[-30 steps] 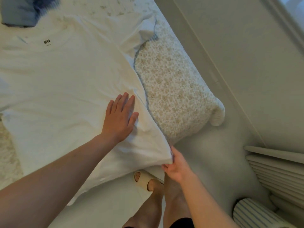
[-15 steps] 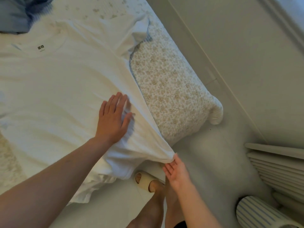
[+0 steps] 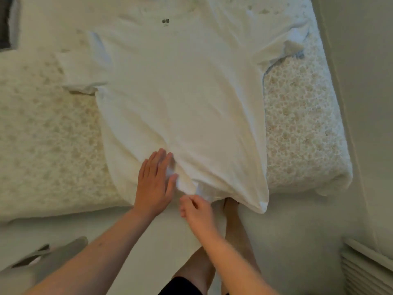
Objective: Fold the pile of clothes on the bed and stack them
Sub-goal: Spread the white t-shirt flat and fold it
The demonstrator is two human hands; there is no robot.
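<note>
Since the earlier frame the view has swung so the whole shirt now shows, and the right hand has let go of the far hem corner, which now hangs over the bed's edge to its right, and has come in beside the left hand. The left hand still lies flat on the shirt near the hem, fingers straight and close together, thumb spread toward the right hand. The right hand sits just below the hem, fingers curled and seemingly pinching the cloth's edge, though blur makes the grip hard to tell. The shirt is white, spread out flat on the bed beyond both hands, collar and small dark label farthest from them, short sleeves out to each side, with a bunched ridge of cloth between the two hands.
</note>
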